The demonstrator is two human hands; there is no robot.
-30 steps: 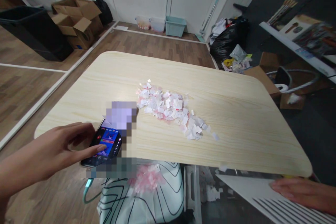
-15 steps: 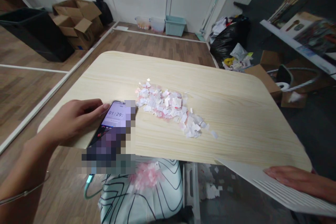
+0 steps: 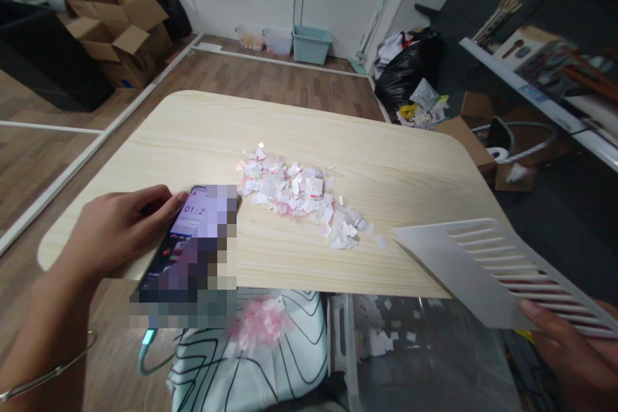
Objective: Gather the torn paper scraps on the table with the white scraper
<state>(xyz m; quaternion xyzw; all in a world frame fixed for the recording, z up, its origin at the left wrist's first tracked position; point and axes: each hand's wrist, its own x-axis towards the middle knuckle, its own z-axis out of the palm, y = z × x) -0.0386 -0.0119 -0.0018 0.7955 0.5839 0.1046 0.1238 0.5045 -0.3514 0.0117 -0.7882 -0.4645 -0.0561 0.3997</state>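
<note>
My left hand [image 3: 113,228] rests on the near left part of the light wooden table [image 3: 386,161], fingers curled over the edge of a phone [image 3: 193,238] whose screen is partly blurred. A heap of small white and pink paper scraps [image 3: 302,199] lies in the middle of the table. My right hand [image 3: 570,347] grips a white slotted dustpan-like tray [image 3: 483,264] at the lower right, its flat edge raised over the table's near right corner, apart from the scraps.
Below the table edge stand a clear bin [image 3: 425,347] holding paper scraps and a patterned cushion [image 3: 251,354] with pink scraps on it. Cardboard boxes [image 3: 116,32], a black rubbish bag [image 3: 405,71], a teal tub [image 3: 311,45] and a cluttered shelf [image 3: 555,84] lie beyond.
My left hand moved from tapping the phone to curling over its left edge. My right hand lifted the white tray from below the table edge up over the near right corner.
</note>
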